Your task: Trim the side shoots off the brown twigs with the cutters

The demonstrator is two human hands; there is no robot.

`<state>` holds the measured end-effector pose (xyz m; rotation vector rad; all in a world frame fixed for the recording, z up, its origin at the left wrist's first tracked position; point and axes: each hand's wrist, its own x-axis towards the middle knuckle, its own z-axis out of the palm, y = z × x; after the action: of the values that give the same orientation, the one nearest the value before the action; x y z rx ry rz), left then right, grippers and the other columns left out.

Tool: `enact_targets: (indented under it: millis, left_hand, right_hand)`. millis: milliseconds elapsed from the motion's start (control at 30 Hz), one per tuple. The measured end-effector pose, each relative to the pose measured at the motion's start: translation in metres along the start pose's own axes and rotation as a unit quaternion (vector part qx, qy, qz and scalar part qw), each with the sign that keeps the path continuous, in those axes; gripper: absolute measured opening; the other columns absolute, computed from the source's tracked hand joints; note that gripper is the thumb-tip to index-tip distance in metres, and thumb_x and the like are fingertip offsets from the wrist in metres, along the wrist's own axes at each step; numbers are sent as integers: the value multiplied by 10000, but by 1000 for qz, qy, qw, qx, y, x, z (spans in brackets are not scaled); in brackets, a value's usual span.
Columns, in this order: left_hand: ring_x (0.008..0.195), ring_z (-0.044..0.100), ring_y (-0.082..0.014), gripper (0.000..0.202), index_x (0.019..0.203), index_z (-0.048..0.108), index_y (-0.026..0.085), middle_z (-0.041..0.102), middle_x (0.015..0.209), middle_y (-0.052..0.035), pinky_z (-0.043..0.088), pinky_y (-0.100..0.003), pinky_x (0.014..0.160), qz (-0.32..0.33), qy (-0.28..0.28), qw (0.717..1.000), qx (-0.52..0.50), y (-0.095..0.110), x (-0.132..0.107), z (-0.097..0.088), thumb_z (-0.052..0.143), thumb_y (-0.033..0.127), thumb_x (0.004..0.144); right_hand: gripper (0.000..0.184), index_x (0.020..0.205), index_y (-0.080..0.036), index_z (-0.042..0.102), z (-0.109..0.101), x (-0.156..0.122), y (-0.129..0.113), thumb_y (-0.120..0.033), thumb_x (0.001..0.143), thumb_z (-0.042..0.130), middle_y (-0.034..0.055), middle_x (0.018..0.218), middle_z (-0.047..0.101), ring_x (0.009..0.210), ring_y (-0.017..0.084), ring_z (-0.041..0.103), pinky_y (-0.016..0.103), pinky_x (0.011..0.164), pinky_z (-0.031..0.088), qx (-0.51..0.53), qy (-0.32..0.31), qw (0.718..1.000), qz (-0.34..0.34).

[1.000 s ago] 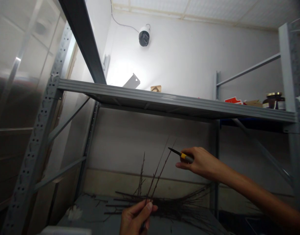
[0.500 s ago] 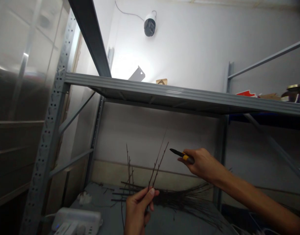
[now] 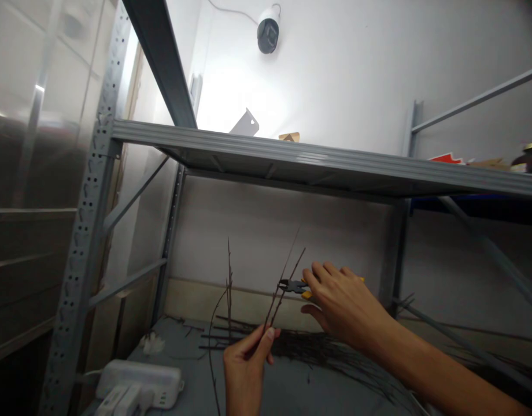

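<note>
My left hand [image 3: 245,364] pinches a few thin dark twigs [image 3: 283,283] low down and holds them upright, their tips fanning out above it. My right hand [image 3: 342,303] grips yellow-handled cutting pliers [image 3: 294,285], whose dark jaws sit right at one of the held twigs, just above my left hand. Behind both hands a pile of dark twigs [image 3: 318,352] lies flat on the grey shelf surface [image 3: 192,375].
A grey metal shelf board [image 3: 318,167] runs overhead, with a perforated upright [image 3: 86,231] at left. A white power strip [image 3: 136,384] lies at the lower left. A security camera [image 3: 267,29] hangs on the white wall. Small items stand on the upper shelf at right.
My right hand has moved left and down, bringing the pliers' jaws onto the twig held in my left hand. The view has tilted downward a little.
</note>
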<state>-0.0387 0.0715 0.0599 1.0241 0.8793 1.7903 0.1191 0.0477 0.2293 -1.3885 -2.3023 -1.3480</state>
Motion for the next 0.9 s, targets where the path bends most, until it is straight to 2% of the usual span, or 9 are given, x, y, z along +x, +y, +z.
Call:
enact_targets:
  millis: [67, 167, 233, 300, 433, 500, 567, 667, 900]
  left_hand:
    - [530, 502, -131, 521, 955, 845, 139, 742, 666, -69, 459, -246, 516, 19, 2, 1000, 11, 0, 1, -2, 796, 595, 707]
    - [587, 552, -152, 482, 966, 844, 149, 783, 730, -78, 514, -275, 635, 30, -2, 999, 25, 1, 2, -4, 795, 566, 729]
    - [570, 537, -151, 470, 961, 846, 155, 784, 717, -74, 519, -284, 639, 35, 3, 999, 32, 2, 1, -5, 792, 562, 734]
    - [553, 523, -148, 455, 944, 849, 163, 785, 711, -68, 522, -286, 635, 42, 17, 998, 31, 2, 2, -6, 793, 562, 731]
    - [557, 541, -157, 490, 959, 845, 151, 786, 722, -75, 525, -290, 616, 48, 24, 998, 33, -1, 4, -8, 791, 579, 725]
    - [543, 529, -154, 524, 965, 842, 136, 778, 711, -79, 512, -286, 580, 42, 19, 998, 35, -2, 6, -9, 784, 597, 722]
    - [528, 503, -143, 536, 960, 843, 131, 763, 686, -73, 495, -275, 555, 35, 18, 999, 27, -2, 7, -9, 785, 605, 716]
    - [522, 479, -136, 535, 965, 841, 130, 734, 644, -58, 470, -261, 524, 25, 28, 999, 14, -1, 6, -9, 794, 598, 709]
    - [512, 446, -130, 522, 952, 844, 133, 690, 588, -47, 429, -245, 476, 17, 23, 1000, 2, 2, 4, -7, 803, 588, 700]
  right_hand:
    - [340, 1022, -174, 627, 2, 1, -3, -355, 789, 797, 106, 985, 647, 908, 333, 626, 443, 726, 476, -1, -12, 1000, -5]
    - [324, 1029, -172, 627, 6, 2, -7, -327, 794, 788, 103, 994, 650, 914, 339, 637, 445, 720, 487, 2, -21, 1000, -8]
    - [224, 1005, -176, 628, 11, 4, -7, -283, 839, 736, 97, 979, 661, 884, 322, 654, 416, 683, 479, 15, -25, 1000, -9]
    - [92, 973, -181, 632, 16, 6, -7, -171, 882, 638, 86, 948, 678, 836, 288, 672, 369, 633, 447, 28, -29, 999, -12]
    - [215, 919, -184, 646, 24, 8, -4, -20, 834, 537, 64, 871, 710, 745, 230, 690, 322, 575, 353, 56, -38, 998, 4]
    - [158, 900, -195, 652, 24, 8, -2, -72, 852, 565, 54, 867, 721, 726, 223, 692, 321, 572, 333, 90, -38, 995, 22]
    - [53, 880, -205, 654, 22, 9, 1, -215, 903, 608, 51, 872, 723, 729, 228, 692, 323, 580, 336, 124, -32, 991, 40]
    - [248, 885, -200, 659, 18, 9, 6, -447, 906, 650, 69, 876, 716, 743, 248, 687, 330, 596, 356, 147, -22, 987, 61]
    - [332, 899, -202, 644, 14, 6, 10, -531, 865, 674, 77, 894, 705, 792, 275, 676, 344, 640, 396, 180, -43, 979, 84]
